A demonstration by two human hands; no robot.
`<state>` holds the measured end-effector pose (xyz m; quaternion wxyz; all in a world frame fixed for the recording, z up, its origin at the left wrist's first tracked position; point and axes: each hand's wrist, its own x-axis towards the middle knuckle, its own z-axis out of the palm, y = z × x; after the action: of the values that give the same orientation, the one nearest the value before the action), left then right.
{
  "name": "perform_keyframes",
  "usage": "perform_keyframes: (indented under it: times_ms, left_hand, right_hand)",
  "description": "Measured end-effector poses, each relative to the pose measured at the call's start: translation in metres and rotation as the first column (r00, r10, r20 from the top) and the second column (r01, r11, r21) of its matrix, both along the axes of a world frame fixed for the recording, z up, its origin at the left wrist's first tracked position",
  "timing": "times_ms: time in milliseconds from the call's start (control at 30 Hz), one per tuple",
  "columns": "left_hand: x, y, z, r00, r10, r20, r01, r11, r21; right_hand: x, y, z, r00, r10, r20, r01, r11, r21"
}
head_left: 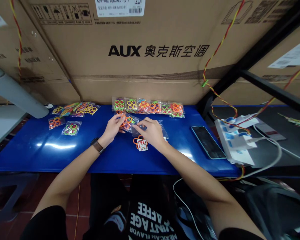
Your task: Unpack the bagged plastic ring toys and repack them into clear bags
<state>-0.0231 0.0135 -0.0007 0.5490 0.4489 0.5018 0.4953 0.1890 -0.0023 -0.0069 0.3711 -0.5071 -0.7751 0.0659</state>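
My left hand (112,128) is closed on the left end of a clear plastic bag (128,122) that holds orange and green ring-shaped pieces. At the bag's right side, my right hand (151,132) pinches the clear film between thumb and fingers. Under and beside my right hand lie orange rings (135,142) and a small white printed card (142,145) on the blue table (90,163). More clear film (164,129) shows just right of that hand. A row of filled bags (147,106) lies behind both hands, against the cardboard.
Several more filled bags (83,109) lie at the back left, with a bag of green rings (71,128) nearer. A phone (208,141) and a power strip (231,140) with cables are on the right. Large cardboard boxes (145,70) stand behind; a grey cylinder (17,90) leans at left.
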Motion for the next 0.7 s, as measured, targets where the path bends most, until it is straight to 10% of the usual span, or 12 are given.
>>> perform_keyframes:
  times_ms: [700]
  left_hand:
    - [0.0, -0.004, 0.0, 0.987, -0.132, 0.092, 0.13, 0.991, 0.032]
  right_hand:
    - [0.006, 0.013, -0.016, 0.938, 0.09, -0.334, -0.186, 0.946, -0.267]
